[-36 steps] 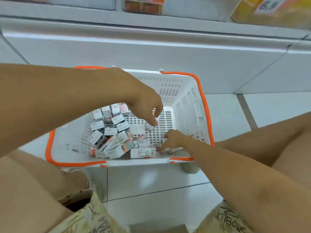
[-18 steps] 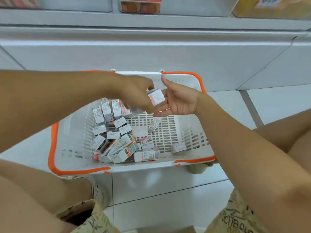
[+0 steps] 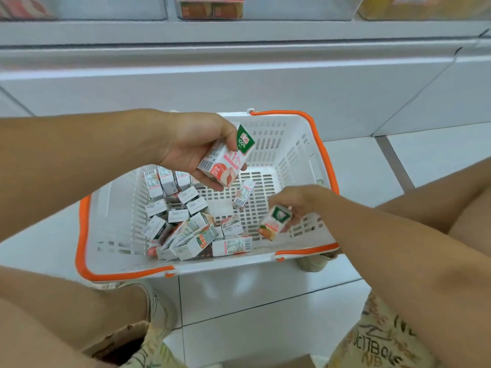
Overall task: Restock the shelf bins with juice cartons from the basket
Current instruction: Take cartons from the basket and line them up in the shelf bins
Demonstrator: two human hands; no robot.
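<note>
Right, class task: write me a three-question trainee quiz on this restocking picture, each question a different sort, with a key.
1. True or false: the left hand holds a juice carton above the basket.
2. Multiple choice: the right hand is A) gripping the basket's orange handle, B) holding a second carton inside the basket, C) resting open on the floor.
3. Fill the gap: most loose cartons lie piled toward the basket's ___ side, as the person sees it.

Key: 1 true; 2 B; 3 left.
</note>
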